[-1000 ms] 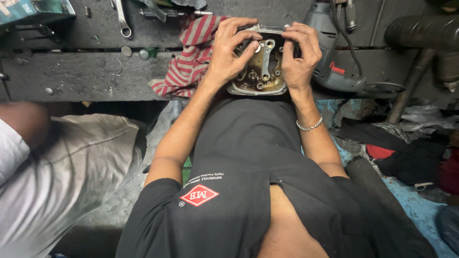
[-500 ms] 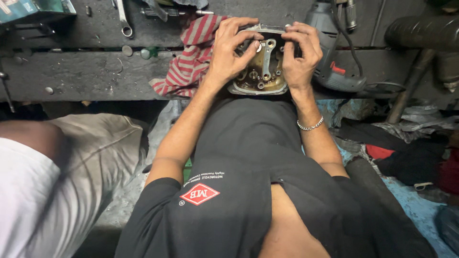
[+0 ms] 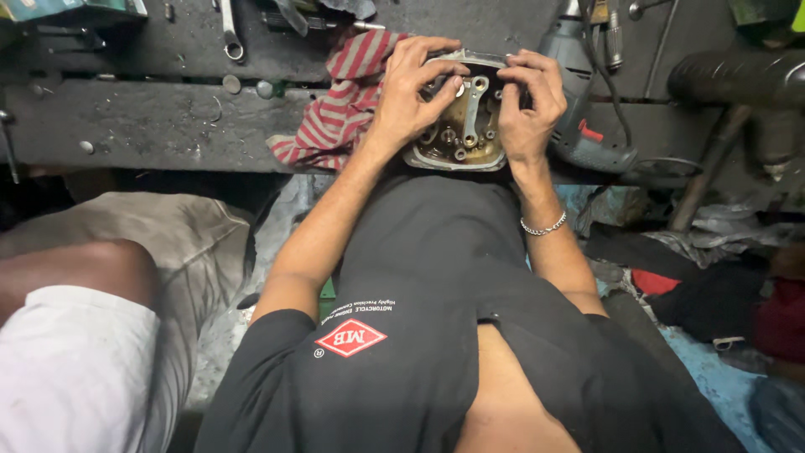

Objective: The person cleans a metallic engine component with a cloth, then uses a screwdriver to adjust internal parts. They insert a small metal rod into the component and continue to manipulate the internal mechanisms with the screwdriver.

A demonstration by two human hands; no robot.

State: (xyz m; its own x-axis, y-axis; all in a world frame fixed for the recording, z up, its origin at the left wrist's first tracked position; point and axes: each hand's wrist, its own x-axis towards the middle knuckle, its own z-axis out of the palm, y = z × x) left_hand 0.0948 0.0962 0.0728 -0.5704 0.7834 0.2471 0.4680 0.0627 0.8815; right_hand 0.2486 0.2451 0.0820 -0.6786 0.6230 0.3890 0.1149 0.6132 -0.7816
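A dark, grimy worktop [image 3: 151, 126] runs across the top of the view. On it lie a red-and-grey striped rag [image 3: 340, 117], an oily metal engine cover [image 3: 461, 138] just right of the rag, a grey electric drill [image 3: 579, 101] beside that, a wrench [image 3: 231, 29] at the far edge, and small washers [image 3: 231, 84].

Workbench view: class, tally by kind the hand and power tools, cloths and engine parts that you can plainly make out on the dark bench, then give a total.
Metal engine cover, held by the left hand and right hand: 1
Red-striped cloth: 1
Power drill: 1
Wrench: 1
Total: 4
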